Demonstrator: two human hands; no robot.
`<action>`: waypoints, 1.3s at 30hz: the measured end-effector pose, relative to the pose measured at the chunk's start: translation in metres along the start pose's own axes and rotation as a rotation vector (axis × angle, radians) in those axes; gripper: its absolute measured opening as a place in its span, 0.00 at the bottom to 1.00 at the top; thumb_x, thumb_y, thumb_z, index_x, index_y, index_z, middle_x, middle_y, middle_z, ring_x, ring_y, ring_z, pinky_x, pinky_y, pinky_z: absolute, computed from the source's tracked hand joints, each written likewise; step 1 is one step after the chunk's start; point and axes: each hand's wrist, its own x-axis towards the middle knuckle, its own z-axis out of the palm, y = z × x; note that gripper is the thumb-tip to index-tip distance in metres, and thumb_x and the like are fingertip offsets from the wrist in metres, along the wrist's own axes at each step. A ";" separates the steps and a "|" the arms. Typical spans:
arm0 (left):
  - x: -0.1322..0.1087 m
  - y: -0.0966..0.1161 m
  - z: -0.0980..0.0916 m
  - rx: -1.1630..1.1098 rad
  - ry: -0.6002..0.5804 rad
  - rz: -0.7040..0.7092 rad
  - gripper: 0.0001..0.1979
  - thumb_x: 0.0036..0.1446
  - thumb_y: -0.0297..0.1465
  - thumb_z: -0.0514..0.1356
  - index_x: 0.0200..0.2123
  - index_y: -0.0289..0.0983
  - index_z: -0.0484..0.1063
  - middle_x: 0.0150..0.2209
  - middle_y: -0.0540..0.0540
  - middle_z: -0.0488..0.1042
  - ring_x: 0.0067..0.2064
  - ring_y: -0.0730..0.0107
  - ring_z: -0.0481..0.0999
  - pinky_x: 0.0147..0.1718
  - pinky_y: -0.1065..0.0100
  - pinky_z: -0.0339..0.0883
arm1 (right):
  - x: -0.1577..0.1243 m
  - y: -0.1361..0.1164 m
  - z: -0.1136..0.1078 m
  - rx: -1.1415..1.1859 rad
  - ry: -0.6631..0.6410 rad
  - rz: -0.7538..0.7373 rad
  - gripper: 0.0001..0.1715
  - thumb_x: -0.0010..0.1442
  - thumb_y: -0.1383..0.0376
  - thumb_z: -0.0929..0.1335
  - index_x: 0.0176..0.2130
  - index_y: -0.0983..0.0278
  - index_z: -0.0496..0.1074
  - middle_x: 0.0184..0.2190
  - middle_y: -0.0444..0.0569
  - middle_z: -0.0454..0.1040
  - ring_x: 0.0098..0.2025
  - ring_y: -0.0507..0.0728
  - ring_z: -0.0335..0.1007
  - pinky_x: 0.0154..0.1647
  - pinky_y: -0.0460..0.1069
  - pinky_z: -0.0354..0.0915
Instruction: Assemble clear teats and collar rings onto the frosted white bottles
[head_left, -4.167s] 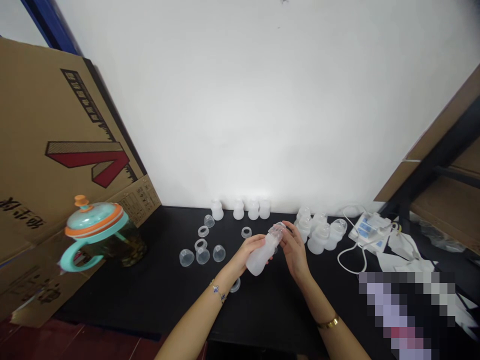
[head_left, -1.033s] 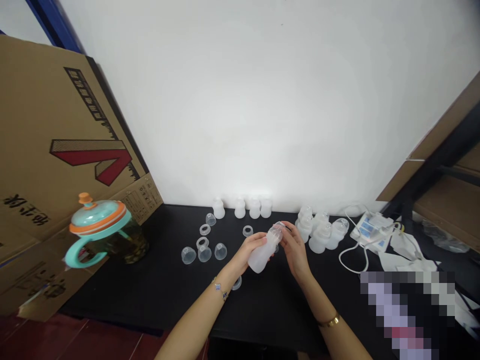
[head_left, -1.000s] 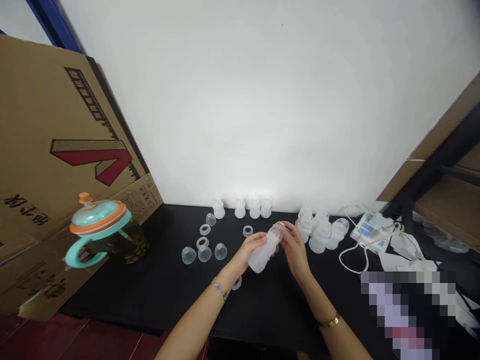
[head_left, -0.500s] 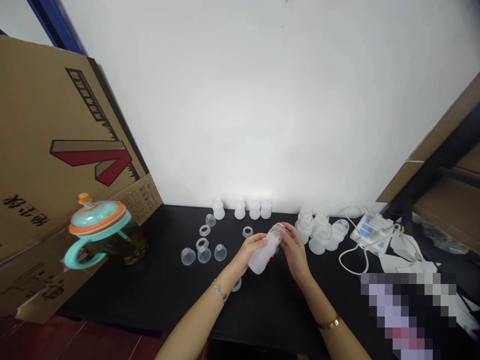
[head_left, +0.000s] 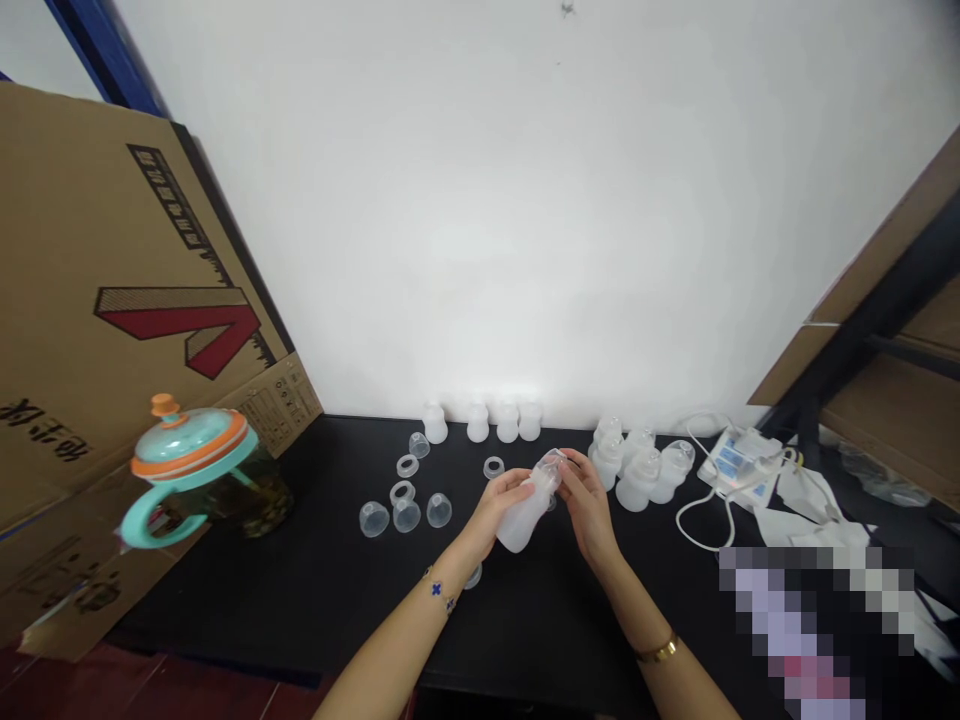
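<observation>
My left hand (head_left: 501, 508) is closed around the body of a translucent white baby bottle (head_left: 519, 522), which leans with its top up and to the right. On its top sits a clear dome cap (head_left: 551, 461), and the fingers of my right hand (head_left: 586, 500) are closed on that cap. Left of my hands lie several loose clear dome caps (head_left: 406, 514) and collar rings (head_left: 407, 466). One more ring (head_left: 493, 467) lies just behind my left hand, and another (head_left: 472, 577) is partly hidden by my left forearm.
Several uncapped bottles (head_left: 478, 422) stand along the wall. To the right, capped bottles (head_left: 639, 480) cluster beside a power strip (head_left: 739, 465) with white cables. A large jug (head_left: 199, 470) with a turquoise handle stands left, before a cardboard box (head_left: 90, 250). Blurred blocks cover the lower right.
Both hands keep their hold on the bottle and cap, with only a slight shift. The whole view has tilted a little; the loose parts lie as before.
</observation>
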 end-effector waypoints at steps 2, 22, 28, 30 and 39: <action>0.000 -0.001 -0.001 0.005 0.014 0.015 0.24 0.49 0.41 0.72 0.45 0.33 0.78 0.36 0.43 0.81 0.33 0.63 0.80 0.36 0.66 0.70 | 0.000 0.000 0.001 -0.003 0.000 -0.002 0.22 0.56 0.53 0.76 0.48 0.57 0.73 0.45 0.48 0.80 0.48 0.61 0.75 0.46 0.54 0.70; 0.004 -0.004 -0.004 -0.023 0.182 0.083 0.22 0.50 0.46 0.71 0.35 0.31 0.81 0.30 0.44 0.79 0.30 0.68 0.74 0.30 0.71 0.64 | -0.012 0.011 0.002 -0.368 -0.343 -0.048 0.66 0.54 0.57 0.78 0.73 0.49 0.36 0.57 0.52 0.74 0.53 0.64 0.74 0.55 0.62 0.67; 0.005 -0.005 -0.006 -0.103 0.172 -0.007 0.22 0.52 0.48 0.69 0.34 0.31 0.80 0.29 0.43 0.79 0.29 0.66 0.76 0.29 0.69 0.67 | -0.012 0.010 0.004 -0.393 -0.325 -0.050 0.67 0.53 0.56 0.78 0.73 0.51 0.37 0.54 0.53 0.76 0.52 0.65 0.75 0.54 0.63 0.68; 0.005 -0.003 -0.005 -0.121 0.152 -0.027 0.23 0.52 0.48 0.69 0.35 0.31 0.80 0.30 0.42 0.80 0.30 0.64 0.77 0.30 0.68 0.68 | -0.012 0.010 0.004 -0.387 -0.316 -0.058 0.67 0.52 0.56 0.78 0.73 0.51 0.38 0.54 0.53 0.77 0.52 0.65 0.75 0.55 0.63 0.68; -0.001 0.000 0.002 -0.128 0.090 -0.146 0.29 0.54 0.53 0.65 0.42 0.31 0.80 0.34 0.39 0.81 0.27 0.66 0.76 0.25 0.67 0.70 | -0.015 0.010 0.005 -0.286 -0.316 0.012 0.66 0.51 0.59 0.79 0.73 0.49 0.40 0.50 0.49 0.78 0.41 0.60 0.76 0.41 0.56 0.74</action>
